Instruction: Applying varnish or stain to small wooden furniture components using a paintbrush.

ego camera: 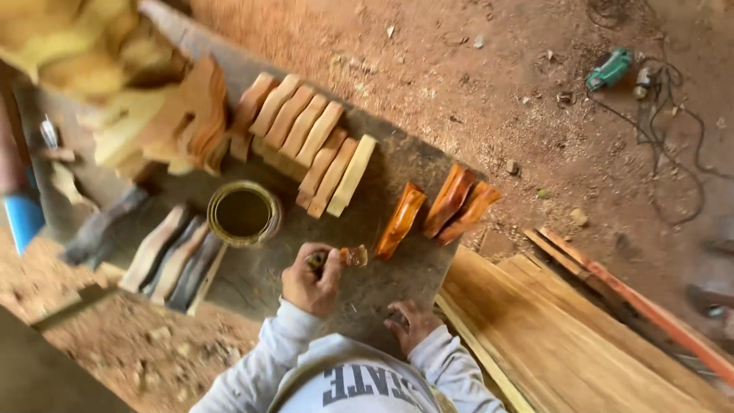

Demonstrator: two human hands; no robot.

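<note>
My left hand (310, 279) is shut on a small brush (352, 256) whose wet amber tip points at a glossy orange wooden piece (401, 220) on the dark worktable (382, 283). Two more glossy orange pieces (459, 203) lie just right of it. My right hand (413, 325) rests on the table near its front edge, fingers spread, holding nothing. A round tin of dark liquid (243, 213) stands left of the brush. Behind it is a row of several bare, pale wooden pieces (313, 145).
Several grey-brown pieces (172, 256) lie at the table's left. More shaped wood is stacked at the back left (183, 115). Long planks (566, 336) lie on the ground to the right. A green power tool (610, 69) and cables sit on the red dirt floor.
</note>
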